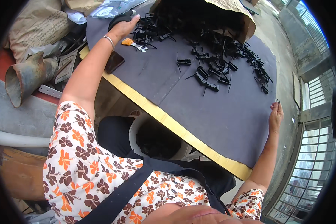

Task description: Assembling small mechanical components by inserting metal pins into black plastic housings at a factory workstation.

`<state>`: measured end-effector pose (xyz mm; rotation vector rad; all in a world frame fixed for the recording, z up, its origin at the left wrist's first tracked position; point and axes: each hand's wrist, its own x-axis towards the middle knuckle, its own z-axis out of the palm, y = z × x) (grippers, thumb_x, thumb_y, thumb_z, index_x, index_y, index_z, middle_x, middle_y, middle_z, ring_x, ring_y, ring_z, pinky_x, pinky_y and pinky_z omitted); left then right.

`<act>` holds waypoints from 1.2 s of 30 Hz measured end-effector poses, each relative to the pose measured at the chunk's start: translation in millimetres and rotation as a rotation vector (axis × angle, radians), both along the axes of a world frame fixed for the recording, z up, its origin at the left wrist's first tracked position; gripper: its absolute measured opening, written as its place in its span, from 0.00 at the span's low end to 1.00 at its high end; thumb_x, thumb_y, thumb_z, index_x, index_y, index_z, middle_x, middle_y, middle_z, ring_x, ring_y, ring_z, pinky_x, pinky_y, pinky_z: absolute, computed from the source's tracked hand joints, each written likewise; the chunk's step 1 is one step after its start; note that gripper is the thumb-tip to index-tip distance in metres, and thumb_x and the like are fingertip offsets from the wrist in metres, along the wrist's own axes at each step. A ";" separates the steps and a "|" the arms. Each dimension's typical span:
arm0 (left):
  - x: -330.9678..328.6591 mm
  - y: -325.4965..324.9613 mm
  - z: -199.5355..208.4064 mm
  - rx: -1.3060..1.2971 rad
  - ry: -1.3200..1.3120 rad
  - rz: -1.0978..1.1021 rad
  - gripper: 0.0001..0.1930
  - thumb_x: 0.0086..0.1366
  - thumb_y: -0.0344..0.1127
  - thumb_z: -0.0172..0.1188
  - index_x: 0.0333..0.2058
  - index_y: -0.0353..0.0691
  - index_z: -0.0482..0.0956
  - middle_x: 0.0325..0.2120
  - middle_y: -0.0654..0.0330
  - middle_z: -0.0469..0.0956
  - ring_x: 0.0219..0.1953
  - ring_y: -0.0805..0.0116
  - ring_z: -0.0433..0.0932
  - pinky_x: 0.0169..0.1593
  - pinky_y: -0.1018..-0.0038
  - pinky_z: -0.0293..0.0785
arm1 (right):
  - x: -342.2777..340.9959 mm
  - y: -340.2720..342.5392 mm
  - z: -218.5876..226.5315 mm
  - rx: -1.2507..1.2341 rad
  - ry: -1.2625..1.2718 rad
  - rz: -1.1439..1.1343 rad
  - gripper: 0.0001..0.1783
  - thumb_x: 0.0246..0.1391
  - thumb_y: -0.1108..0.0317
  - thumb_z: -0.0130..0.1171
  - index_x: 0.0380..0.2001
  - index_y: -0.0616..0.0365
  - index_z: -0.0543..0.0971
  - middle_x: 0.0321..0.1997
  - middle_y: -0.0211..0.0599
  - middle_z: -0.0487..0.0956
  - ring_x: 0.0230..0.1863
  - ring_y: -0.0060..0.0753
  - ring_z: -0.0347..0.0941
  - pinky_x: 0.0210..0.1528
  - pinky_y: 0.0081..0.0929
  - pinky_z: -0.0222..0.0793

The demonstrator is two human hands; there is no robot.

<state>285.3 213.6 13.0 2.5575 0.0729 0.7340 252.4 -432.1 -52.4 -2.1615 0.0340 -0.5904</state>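
Observation:
At the far left of the grey tabletop, my left hand (125, 27) is against a black rounded thing (120, 18) whose kind I cannot make out; it appears to grip it, with the fingers partly hidden. Beside that hand lie small black plastic clip-like parts (147, 31) with thin stems. Out past the table's right edge, my right hand (276, 115) is closed in a pinch, a small dark piece (278, 101) showing at its fingertips. More black parts (212, 71) lie in a loose heap between my hands, spilling from a large paper sack (246, 22).
A flat metal wrench with an orange grip (128, 42) and a dark phone (114, 62) lie near the left edge. Yellow edging (153, 112) runs along the table's near side. Below stands a white bucket (135, 136). Sacks (37, 28) and a rusty pipe (30, 74) are at left.

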 end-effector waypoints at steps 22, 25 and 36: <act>31.0 -148.6 -36.8 -0.011 0.143 -0.367 0.32 0.56 0.58 0.56 0.48 0.35 0.71 0.45 0.50 0.73 0.49 0.58 0.70 0.54 0.71 0.63 | 151.1 134.2 10.5 -0.083 0.341 0.609 0.16 0.60 0.60 0.48 0.30 0.61 0.77 0.38 0.27 0.77 0.44 0.19 0.68 0.51 0.17 0.59; 46.7 -144.4 -30.0 -0.011 0.010 -0.323 0.37 0.55 0.63 0.53 0.52 0.38 0.67 0.50 0.46 0.69 0.53 0.54 0.67 0.56 0.68 0.61 | 152.8 120.3 10.5 0.176 0.077 0.335 0.16 0.60 0.59 0.47 0.32 0.60 0.77 0.36 0.26 0.77 0.43 0.20 0.68 0.50 0.19 0.60; 20.3 -203.0 -33.1 -0.091 0.298 -0.698 0.30 0.57 0.48 0.58 0.54 0.36 0.66 0.52 0.49 0.69 0.55 0.59 0.67 0.58 0.72 0.59 | 78.7 177.6 15.9 0.000 0.291 0.615 0.17 0.58 0.58 0.49 0.29 0.63 0.74 0.22 0.25 0.69 0.28 0.18 0.61 0.34 0.20 0.62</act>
